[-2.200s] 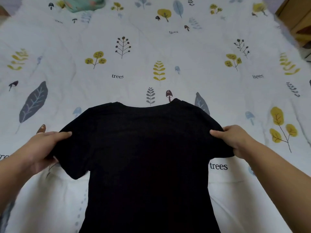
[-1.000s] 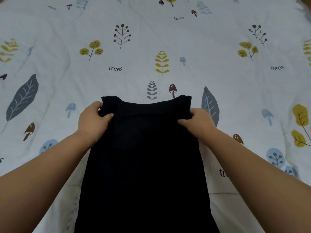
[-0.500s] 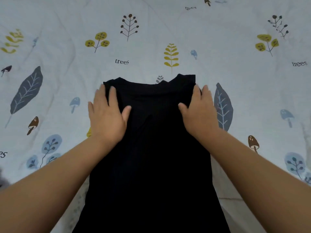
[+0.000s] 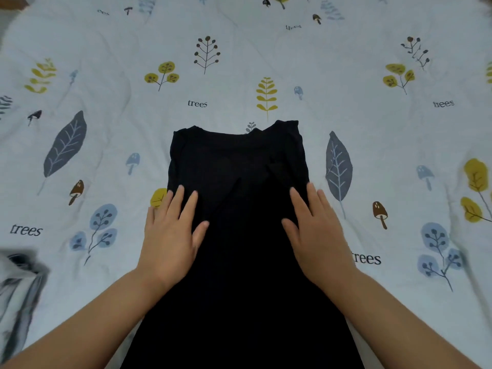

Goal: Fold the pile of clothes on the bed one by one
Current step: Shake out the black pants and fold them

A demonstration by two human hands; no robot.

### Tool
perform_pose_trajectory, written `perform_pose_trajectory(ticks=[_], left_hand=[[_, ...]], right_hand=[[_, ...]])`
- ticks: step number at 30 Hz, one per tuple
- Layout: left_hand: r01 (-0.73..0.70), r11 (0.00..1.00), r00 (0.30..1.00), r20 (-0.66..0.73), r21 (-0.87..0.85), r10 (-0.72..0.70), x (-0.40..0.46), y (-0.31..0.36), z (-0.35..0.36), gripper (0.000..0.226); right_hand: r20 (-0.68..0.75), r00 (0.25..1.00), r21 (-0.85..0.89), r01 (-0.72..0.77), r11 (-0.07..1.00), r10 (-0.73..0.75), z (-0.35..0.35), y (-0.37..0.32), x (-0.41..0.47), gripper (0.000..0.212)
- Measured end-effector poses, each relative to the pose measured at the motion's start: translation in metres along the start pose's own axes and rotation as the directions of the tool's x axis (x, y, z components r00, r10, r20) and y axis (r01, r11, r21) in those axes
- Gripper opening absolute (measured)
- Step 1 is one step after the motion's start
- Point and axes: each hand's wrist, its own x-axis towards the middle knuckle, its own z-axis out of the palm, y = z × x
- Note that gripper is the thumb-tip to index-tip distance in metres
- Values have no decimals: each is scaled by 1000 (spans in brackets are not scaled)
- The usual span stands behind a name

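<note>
A black T-shirt (image 4: 237,166) lies flat on the bed with its neckline at the far end and both sleeves folded in over the body, so it forms a long narrow strip running toward me. My left hand (image 4: 170,233) lies flat on its left edge with straight fingers. On the right edge my right hand (image 4: 316,230) presses the cloth the same way, fingers straight. The shirt's lower end runs out of the frame at the bottom.
The bed is covered by a white sheet (image 4: 266,62) printed with leaves, mushrooms and the word "trees". A grey and white garment (image 4: 18,294) lies blurred at the left edge.
The sleeves were folded in over the shirt's body. Since then both hands have slid from the shoulders down toward me along the side edges, still flat on the cloth.
</note>
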Motion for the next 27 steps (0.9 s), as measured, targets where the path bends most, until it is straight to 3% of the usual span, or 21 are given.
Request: perform_pose_trajectory(ticks=[6,10,15,19,22,27], left_hand=[[177,976,982,86,-128,-167,-91,-11,0,66],[262,940,964,111,-217,-243,-138,-9,-1,65],[447,819,894,168,-359,-415,-176,-6,-2,46],[501,809,865,192,-308,-463,-206,-6,-10,18],[493,837,865,237,-239,-442,-231,-5,-19,21],[398,911,906,198,-105,-373,-260,11,-39,15]], right_hand=[[99,970,93,-231,968,222,-3,13,-95,57],[182,949,201,-291,935,256,0,14,-143,57],[217,900,197,-419,887,377,2,19,-183,36],[263,877,164,-451,877,402,0,23,-207,21],[296,875,137,-436,890,383,-6,26,-226,12],[247,920,160,-347,924,303,-14,15,-250,24]])
